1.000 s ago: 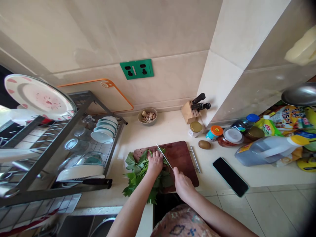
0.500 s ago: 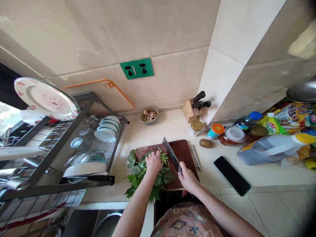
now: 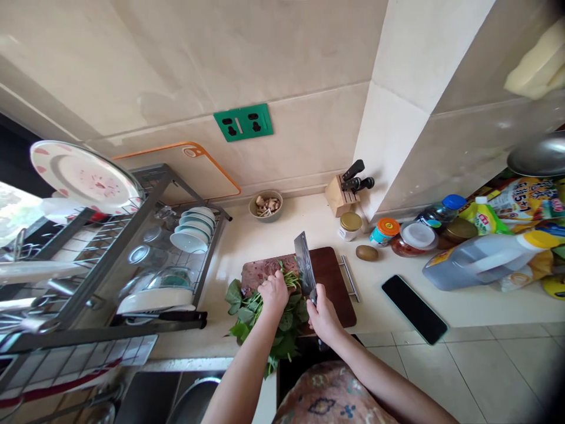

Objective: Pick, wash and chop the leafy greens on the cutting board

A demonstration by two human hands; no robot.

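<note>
A dark red cutting board (image 3: 329, 277) lies on the counter near its front edge. Leafy greens (image 3: 247, 312) cover its left part, with leaves hanging over the front edge. My left hand (image 3: 272, 290) is closed on the green stems, pressing them against the board. In my right hand (image 3: 321, 309) is the handle of a cleaver (image 3: 304, 263). Its broad blade stands just right of the stem ends, tip toward the wall. Whether the blade's edge touches the board cannot be made out.
A dish rack (image 3: 163, 200) with plates and bowls stands at the left. Behind the board are a bowl of mushroom pieces (image 3: 266, 207) and a knife block (image 3: 339, 197). Rightward lie a brown oval fruit (image 3: 366, 253), jars, a phone (image 3: 415, 309) and a large jug (image 3: 477, 262).
The cleaver has turned more upright, its broad face now showing more, and my right hand has moved slightly left. My left hand stays on the stems. The view has shifted slightly.
</note>
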